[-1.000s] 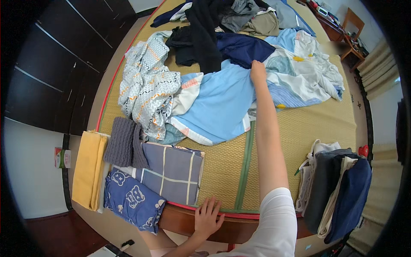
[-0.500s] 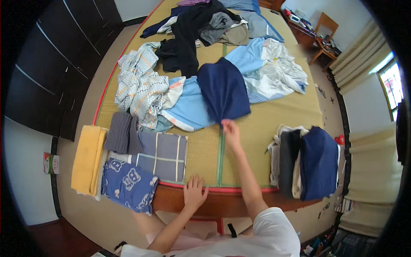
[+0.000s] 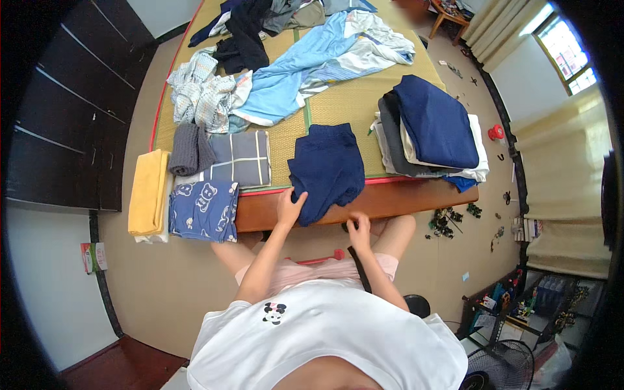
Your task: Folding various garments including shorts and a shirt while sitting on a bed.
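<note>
A navy blue garment (image 3: 328,166), loosely folded, lies at the near edge of the bed with its lower end drooping over the wooden rim. At its lower left side, my left hand (image 3: 289,209) touches the cloth, thumb apart from the fingers. Just off the garment's lower right corner, my right hand (image 3: 359,231) hovers in front of the rim with curled fingers. Whether anything is inside those fingers is hidden. To the right stands a stack of folded clothes with a navy piece (image 3: 442,130) on top.
On the left lie a folded yellow cloth (image 3: 148,192), a blue bear-print cloth (image 3: 207,209), a grey checked cloth (image 3: 242,159) and a dark grey knit (image 3: 191,149). Light blue clothing (image 3: 276,84), a patterned garment (image 3: 195,91) and black clothing (image 3: 244,49) are heaped farther back.
The navy garment has come toward me from the heap onto the bed's near edge. My right hand has drawn back and let go of it; my left hand now touches its side. The view has shifted.
</note>
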Tool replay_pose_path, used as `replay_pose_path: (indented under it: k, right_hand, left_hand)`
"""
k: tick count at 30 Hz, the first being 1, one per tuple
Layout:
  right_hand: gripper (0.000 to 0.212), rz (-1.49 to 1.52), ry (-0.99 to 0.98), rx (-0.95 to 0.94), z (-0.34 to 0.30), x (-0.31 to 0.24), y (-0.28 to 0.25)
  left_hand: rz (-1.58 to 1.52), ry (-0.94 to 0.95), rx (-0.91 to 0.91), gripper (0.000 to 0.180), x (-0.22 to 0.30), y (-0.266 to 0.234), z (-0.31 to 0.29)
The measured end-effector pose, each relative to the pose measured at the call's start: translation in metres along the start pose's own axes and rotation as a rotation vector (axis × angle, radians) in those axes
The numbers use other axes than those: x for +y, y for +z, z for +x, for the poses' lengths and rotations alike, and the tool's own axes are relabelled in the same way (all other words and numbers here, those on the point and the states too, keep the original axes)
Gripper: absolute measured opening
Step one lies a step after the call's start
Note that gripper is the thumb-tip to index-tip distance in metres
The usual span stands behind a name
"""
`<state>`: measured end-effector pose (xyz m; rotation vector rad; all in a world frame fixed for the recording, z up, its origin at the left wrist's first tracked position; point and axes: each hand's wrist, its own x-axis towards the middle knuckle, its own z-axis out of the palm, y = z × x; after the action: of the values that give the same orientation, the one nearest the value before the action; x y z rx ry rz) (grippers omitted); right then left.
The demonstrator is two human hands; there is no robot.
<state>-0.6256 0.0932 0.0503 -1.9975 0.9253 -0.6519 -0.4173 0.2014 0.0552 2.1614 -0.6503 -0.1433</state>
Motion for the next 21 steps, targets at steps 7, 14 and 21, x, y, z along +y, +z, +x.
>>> replay_pose_path:
  k: [7, 14, 21]
  right_hand:
    - [0.037, -0.184, 0.109, -0.037, 0.091, -0.007, 0.01]
    - [0.012, 0.325, -0.124, -0.522, 0.025, -0.077, -0.019]
    - [0.032, 0.118, -0.411, -0.9, -0.065, -0.107, 0.003]
  left_hand:
    - [-0.085, 0.305, 0.106, 0.023, 0.043, -0.021, -0.013]
    - [-0.646, -0.258, -0.299, 0.02, 0.028, -0.095, -0.069]
    - [-0.03, 0.14, -0.156, 0.033, 0.03, -0.096, -0.123]
